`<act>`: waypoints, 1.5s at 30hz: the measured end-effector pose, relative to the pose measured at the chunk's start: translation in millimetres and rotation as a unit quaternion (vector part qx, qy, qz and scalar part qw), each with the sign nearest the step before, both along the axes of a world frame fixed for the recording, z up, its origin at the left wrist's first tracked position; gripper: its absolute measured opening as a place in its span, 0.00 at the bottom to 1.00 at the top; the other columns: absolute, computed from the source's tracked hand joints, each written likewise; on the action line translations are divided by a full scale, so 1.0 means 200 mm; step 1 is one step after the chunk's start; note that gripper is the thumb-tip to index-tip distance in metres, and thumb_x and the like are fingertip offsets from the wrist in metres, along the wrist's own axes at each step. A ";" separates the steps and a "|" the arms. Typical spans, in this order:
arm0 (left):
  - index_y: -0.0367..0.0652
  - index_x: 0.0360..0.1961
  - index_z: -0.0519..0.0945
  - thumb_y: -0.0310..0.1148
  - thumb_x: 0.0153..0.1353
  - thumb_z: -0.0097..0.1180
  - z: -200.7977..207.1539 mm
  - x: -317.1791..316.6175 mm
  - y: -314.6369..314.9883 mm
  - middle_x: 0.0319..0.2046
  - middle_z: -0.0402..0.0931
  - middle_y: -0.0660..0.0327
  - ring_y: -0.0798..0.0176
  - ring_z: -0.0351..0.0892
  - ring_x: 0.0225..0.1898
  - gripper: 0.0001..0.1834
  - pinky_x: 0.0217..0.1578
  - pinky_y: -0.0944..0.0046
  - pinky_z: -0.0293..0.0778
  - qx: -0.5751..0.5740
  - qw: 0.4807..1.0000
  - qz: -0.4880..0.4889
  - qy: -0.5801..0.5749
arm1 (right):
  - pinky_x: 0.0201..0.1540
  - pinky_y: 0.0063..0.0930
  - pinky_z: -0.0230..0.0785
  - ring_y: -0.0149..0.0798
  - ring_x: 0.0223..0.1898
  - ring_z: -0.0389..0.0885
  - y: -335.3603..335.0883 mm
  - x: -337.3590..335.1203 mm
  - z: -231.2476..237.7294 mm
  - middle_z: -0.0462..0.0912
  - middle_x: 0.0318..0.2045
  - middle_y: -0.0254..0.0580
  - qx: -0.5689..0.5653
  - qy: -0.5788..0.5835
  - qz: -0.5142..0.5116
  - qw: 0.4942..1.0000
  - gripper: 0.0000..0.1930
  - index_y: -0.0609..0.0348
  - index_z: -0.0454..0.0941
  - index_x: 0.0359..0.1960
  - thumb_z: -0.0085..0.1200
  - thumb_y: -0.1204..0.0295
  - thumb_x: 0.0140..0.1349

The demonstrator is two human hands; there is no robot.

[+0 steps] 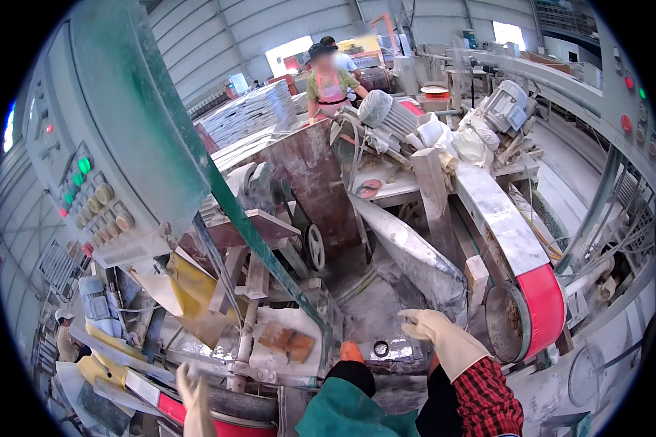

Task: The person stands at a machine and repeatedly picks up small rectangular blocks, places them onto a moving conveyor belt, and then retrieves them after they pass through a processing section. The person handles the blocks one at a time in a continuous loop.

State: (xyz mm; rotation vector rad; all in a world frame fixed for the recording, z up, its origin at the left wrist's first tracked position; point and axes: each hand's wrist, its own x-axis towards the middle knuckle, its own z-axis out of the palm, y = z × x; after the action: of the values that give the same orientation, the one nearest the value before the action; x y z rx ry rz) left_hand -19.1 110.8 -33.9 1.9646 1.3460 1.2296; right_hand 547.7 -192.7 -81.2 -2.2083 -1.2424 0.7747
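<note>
Both my hands wear long cream rubber gloves. My right hand [431, 331] hovers in front of me beside a dusty grey metal guard [415, 251], its fingers stretched out to the left and nothing in them. A red-checked sleeve [488, 397] shows behind that glove. At the lower left, my left hand [192, 397] is raised with fingers extended and slightly blurred, apparently holding nothing. It is nearest to a belt cover with a red end [226, 422]; whether it touches the cover I cannot tell.
A control cabinet [98, 146] with lit buttons stands at left, on a green post [262, 255]. To the right runs a belt guard with a red end [543, 309]. Electric motors [386, 113] sit on the machine ahead. A co-worker [330, 87] stands beyond. My orange boot [351, 352] is below.
</note>
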 end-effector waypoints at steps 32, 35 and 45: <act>0.40 0.56 0.74 0.52 0.62 0.49 0.24 0.05 -0.17 0.49 0.76 0.42 0.41 0.75 0.50 0.30 0.51 0.49 0.70 0.007 0.900 0.118 0.420 | 0.41 0.41 0.77 0.48 0.46 0.81 -1.26 1.05 -0.30 0.80 0.47 0.51 0.177 -0.056 -0.685 0.704 0.24 0.57 0.68 0.58 0.53 0.73 0.57; 0.39 0.51 0.77 0.52 0.61 0.49 0.23 -0.07 -0.23 0.47 0.76 0.41 0.39 0.74 0.48 0.28 0.50 0.47 0.69 -0.014 0.878 0.170 0.448 | 0.44 0.38 0.75 0.46 0.45 0.82 -0.96 0.87 0.05 0.83 0.45 0.48 -0.237 -0.223 -0.458 0.827 0.21 0.56 0.71 0.56 0.49 0.67 0.61; 0.39 0.52 0.75 0.52 0.62 0.48 0.29 0.03 -0.26 0.51 0.72 0.40 0.40 0.70 0.53 0.29 0.55 0.48 0.65 -0.069 0.862 0.169 0.473 | 0.49 0.43 0.72 0.51 0.48 0.81 -0.67 0.66 0.44 0.82 0.42 0.59 -0.191 -0.176 -0.442 0.859 0.25 0.58 0.74 0.54 0.45 0.55 0.62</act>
State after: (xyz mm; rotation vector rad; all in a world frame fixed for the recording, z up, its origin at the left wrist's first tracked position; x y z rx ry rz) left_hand -12.4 59.4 24.3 2.3793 2.2253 0.1693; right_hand 679.7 -327.1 6.1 -2.9308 -0.0658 0.2395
